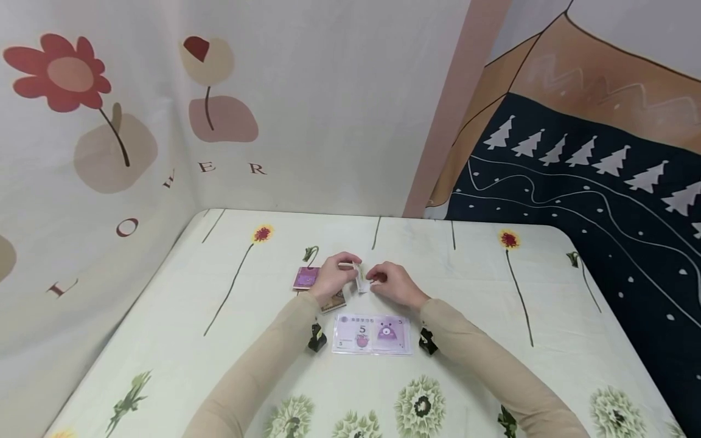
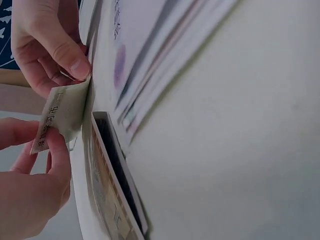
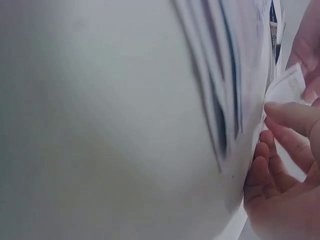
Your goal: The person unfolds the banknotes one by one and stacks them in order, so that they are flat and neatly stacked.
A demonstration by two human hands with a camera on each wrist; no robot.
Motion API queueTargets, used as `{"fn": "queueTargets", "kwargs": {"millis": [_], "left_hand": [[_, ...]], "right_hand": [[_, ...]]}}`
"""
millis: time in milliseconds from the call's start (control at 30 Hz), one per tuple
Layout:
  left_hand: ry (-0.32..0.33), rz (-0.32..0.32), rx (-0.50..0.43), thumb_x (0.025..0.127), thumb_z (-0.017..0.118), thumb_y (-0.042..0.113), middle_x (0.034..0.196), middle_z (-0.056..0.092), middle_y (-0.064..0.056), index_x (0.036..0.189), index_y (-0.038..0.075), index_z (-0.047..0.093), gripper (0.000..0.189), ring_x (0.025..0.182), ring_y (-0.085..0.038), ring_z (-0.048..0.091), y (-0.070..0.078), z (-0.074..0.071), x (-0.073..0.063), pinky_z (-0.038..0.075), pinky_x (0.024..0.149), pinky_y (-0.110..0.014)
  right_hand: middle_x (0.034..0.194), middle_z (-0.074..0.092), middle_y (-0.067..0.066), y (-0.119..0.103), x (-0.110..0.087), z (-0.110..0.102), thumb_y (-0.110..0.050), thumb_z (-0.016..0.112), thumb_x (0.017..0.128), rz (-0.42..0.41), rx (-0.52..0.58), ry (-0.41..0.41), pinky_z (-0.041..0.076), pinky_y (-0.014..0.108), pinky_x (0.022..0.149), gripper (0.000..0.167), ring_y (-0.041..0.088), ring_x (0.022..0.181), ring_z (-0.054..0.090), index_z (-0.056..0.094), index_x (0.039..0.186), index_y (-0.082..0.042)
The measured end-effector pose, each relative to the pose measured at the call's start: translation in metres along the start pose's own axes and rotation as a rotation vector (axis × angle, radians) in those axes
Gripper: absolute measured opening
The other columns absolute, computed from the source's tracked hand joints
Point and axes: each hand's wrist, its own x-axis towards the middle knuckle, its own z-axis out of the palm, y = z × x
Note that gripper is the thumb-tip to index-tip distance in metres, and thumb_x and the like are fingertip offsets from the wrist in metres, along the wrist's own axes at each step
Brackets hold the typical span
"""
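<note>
A small pale paper slip (image 2: 65,115) with a line of printed characters stands bent up between both hands. My left hand (image 1: 334,277) pinches one end between thumb and fingers, shown clearly in the left wrist view. At the other end, my right hand (image 3: 285,170) has its thumb and index finger pinched on the slip's lower corner, close to the tabletop. Beneath the left wrist lies a brown printed booklet (image 1: 335,302), partly covered by that hand. A purple play banknote stack (image 1: 350,345) marked 5 lies flat between the forearms.
Left of the left hand is a small purple booklet (image 1: 305,278). The table wears a white cloth (image 1: 465,274) with printed flowers. Patterned fabric hangs (image 1: 328,91) behind the table's far edge. A dark strap-on device (image 1: 316,337) sits at each wrist.
</note>
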Motion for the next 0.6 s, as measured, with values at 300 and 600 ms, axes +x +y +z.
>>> {"fn": "queueTargets", "kwargs": {"millis": [300,600], "left_hand": [[0.04,0.02,-0.044,0.082,0.062,-0.001,0.112,0.061,-0.015,0.11,0.0,0.066,0.028,0.101,-0.027,0.059,0.0023,-0.0013,-0.003,0.048,0.091,-0.039],[0.042,0.011,-0.051,0.084,0.062,0.0,0.107,0.061,-0.013,0.109,0.0,0.066,0.025,0.103,-0.027,0.054,0.0054,0.0006,-0.0047,0.046,0.089,-0.038]], "right_hand": [[0.099,0.064,0.005,-0.0016,-0.0054,-0.0027,-0.002,0.073,0.082,-0.093,0.031,-0.019,0.05,0.033,0.083,0.025,0.019,0.092,0.059,0.068,0.106,-0.004],[0.108,0.062,0.005,-0.0037,-0.0077,-0.0019,-0.004,0.075,0.082,-0.111,0.055,0.035,0.05,0.037,0.088,0.024,0.021,0.103,0.058,0.067,0.103,-0.009]]}}
